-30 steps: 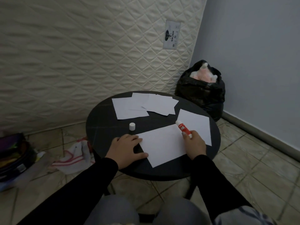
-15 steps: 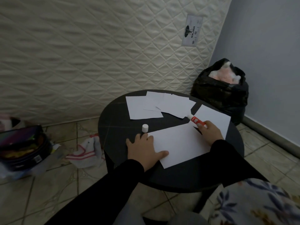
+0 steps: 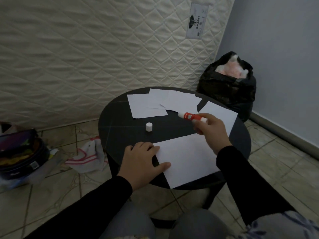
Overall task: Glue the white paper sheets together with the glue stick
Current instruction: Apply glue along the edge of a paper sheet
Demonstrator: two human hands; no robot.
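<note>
since the earlier frames the right hand has lifted off the near sheet and swung away from the body and to the left, so the glue stick now hangs in the air above the dark table, its uncapped tip pointing at the loose pile of sheets at the far side. the left hand has barely shifted: it lies flat and spread, fingers straight, with the thumb pressing the near sheet's left edge. the right hand's fingers are curled round the lower half of the glue stick, gripping it near its white base.

the cap stands upright on the table, apart from every sheet, between the pile and the near sheet. 1 more sheet lies at the right, partly hidden behind the right hand.

the paper looks thin, light and floppy, and likely to slide on the smooth tabletop, so a flat palm pinning it is probably the safest hold; to lift a sheet, pinching a free corner or edge seems best, since it will crease if grabbed in the middle. the glue stick is small, rigid and light, and a grip on the barrel well back from the tacky tip should keep fingers clean. a sheet with glue on it will probably cling, so it should be lowered squarely.
</note>
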